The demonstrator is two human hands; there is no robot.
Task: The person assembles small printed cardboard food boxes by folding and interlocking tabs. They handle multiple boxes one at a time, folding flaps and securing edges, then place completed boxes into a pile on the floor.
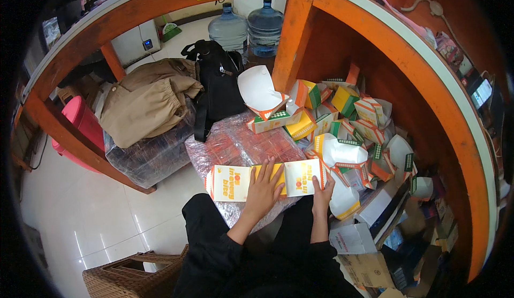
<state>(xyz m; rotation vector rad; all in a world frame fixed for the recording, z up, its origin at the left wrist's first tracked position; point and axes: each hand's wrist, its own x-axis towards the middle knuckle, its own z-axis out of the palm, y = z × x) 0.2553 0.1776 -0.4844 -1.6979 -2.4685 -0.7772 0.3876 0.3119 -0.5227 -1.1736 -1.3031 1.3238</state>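
A flattened paper food box [233,183], white and yellow with orange print and orange-striped ends, lies across a plastic-wrapped bundle [225,142] in front of me. My left hand [261,186] presses flat on its yellow middle panel, fingers stretched and slightly apart. At the box's right end my right hand [322,195] grips the edge, thumb on top and the other fingers partly hidden. Just beyond the right hand begins a heap of folded food boxes [342,151] in white, yellow, green and orange. One open white tray-shaped box [261,86] rests at the heap's upper left.
An orange wooden counter frame [300,35] arches over the heap. Left of the bundle, a black backpack [217,84] and a tan garment [150,102] lie on another wrapped pack [144,161]. Two water jugs [265,27] stand behind. Cardboard [369,268] lies lower right; a wicker stool [128,276] lower left.
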